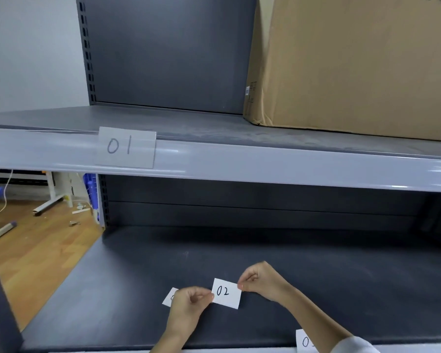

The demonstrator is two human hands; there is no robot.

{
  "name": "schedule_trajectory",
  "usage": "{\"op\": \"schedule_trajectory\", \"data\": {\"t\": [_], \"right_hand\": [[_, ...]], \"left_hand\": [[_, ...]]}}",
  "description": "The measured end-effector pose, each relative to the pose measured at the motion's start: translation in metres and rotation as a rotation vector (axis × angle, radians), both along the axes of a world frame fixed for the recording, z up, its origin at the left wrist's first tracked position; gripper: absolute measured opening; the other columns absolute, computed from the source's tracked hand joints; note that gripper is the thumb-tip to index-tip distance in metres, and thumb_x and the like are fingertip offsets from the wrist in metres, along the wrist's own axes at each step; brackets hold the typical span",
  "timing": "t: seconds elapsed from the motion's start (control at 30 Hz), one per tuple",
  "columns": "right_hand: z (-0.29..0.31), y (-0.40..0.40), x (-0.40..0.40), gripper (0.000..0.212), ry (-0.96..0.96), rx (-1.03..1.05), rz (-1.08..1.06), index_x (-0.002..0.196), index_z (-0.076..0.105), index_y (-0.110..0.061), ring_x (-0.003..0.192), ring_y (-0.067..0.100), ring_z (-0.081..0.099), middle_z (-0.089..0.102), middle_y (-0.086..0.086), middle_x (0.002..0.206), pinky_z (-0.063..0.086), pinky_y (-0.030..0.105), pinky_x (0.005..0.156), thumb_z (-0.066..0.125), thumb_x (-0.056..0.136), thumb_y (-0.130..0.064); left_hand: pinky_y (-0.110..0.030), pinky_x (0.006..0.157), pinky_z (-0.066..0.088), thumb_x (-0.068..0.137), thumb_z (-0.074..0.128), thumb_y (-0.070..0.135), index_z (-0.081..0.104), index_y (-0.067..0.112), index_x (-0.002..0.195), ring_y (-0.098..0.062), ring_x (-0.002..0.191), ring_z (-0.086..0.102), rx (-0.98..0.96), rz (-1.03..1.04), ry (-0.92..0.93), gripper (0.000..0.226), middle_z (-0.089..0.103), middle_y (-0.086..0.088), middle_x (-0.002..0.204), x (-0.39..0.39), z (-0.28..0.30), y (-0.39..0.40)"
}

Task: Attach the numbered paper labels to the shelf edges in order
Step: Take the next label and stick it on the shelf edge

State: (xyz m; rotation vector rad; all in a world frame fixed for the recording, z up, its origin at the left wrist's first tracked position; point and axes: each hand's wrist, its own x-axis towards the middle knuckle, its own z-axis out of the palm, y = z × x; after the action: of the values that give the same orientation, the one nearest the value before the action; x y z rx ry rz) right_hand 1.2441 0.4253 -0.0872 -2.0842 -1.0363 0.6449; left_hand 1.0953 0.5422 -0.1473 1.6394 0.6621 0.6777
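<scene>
Here, both hands — left, right — pinch the 02 label.

The label 02 that I hold between my left hand and right hand is thin white paper, matt and smooth, with dark pen marks. The label 01 is paper under a clear, slightly shiny cover. The shelf edge looks like glossy light grey plastic with bright reflections. The lower shelf is dark painted metal, matt, a little dusty. The box is brown cardboard, dull and slightly rough. The floor looks like smooth wood.
</scene>
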Motion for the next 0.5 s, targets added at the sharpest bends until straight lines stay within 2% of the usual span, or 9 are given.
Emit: {"op": "schedule_trajectory", "data": {"t": [0.07, 0.2, 0.33, 0.4, 0.5], "right_hand": [[-0.004, -0.007, 0.003, 0.039, -0.004, 0.006, -0.05, 0.048, 0.064, -0.032, 0.057, -0.003, 0.06, 0.064, -0.017, 0.05, 0.047, 0.016, 0.065, 0.067, 0.076, -0.006], [0.002, -0.032, 0.016, 0.043, -0.033, 0.021, -0.191, 0.042, 0.063, -0.03, 0.049, -0.007, 0.058, 0.062, -0.016, 0.044, 0.046, 0.014, 0.061, 0.067, 0.075, -0.004], [0.013, -0.069, 0.025, 0.039, -0.05, 0.048, -0.231, 0.046, 0.064, -0.029, 0.063, 0.005, 0.062, 0.065, -0.016, 0.05, 0.049, 0.022, 0.068, 0.069, 0.075, -0.004], [0.018, -0.085, 0.023, 0.038, -0.065, 0.053, -0.216, 0.048, 0.065, -0.03, 0.065, 0.005, 0.063, 0.066, -0.014, 0.058, 0.051, 0.024, 0.072, 0.07, 0.075, -0.005], [0.029, -0.114, 0.018, 0.038, -0.097, 0.083, -0.192, 0.05, 0.065, -0.03, 0.063, 0.002, 0.062, 0.066, -0.012, 0.061, 0.05, 0.016, 0.069, 0.068, 0.077, -0.003]], "left_hand": [[-0.002, 0.055, 0.043, 0.076, 0.07, -0.005, 0.067, 0.025, 0.051, 0.008, 0.05, 0.06, 0.007, 0.001, -0.019, 0.039, 0.068, 0.014, 0.05, 0.003, -0.003, -0.003], [-0.001, 0.054, 0.044, 0.074, 0.069, -0.012, 0.066, 0.025, 0.05, 0.007, 0.047, 0.06, 0.033, 0.028, -0.032, 0.044, 0.067, 0.01, 0.046, 0.009, -0.009, -0.001], [-0.001, 0.055, 0.044, 0.073, 0.07, -0.012, 0.066, 0.028, 0.049, 0.006, 0.05, 0.061, 0.076, 0.032, -0.027, 0.047, 0.067, 0.01, 0.048, 0.008, -0.008, -0.009], [-0.002, 0.056, 0.045, 0.073, 0.069, -0.012, 0.066, 0.027, 0.048, 0.005, 0.05, 0.062, 0.091, 0.033, -0.018, 0.047, 0.068, 0.009, 0.049, 0.004, -0.006, -0.021], [-0.001, 0.055, 0.044, 0.075, 0.069, -0.011, 0.067, 0.025, 0.052, 0.006, 0.051, 0.061, 0.114, 0.057, -0.004, 0.043, 0.069, 0.009, 0.05, -0.004, 0.003, -0.046]]}}
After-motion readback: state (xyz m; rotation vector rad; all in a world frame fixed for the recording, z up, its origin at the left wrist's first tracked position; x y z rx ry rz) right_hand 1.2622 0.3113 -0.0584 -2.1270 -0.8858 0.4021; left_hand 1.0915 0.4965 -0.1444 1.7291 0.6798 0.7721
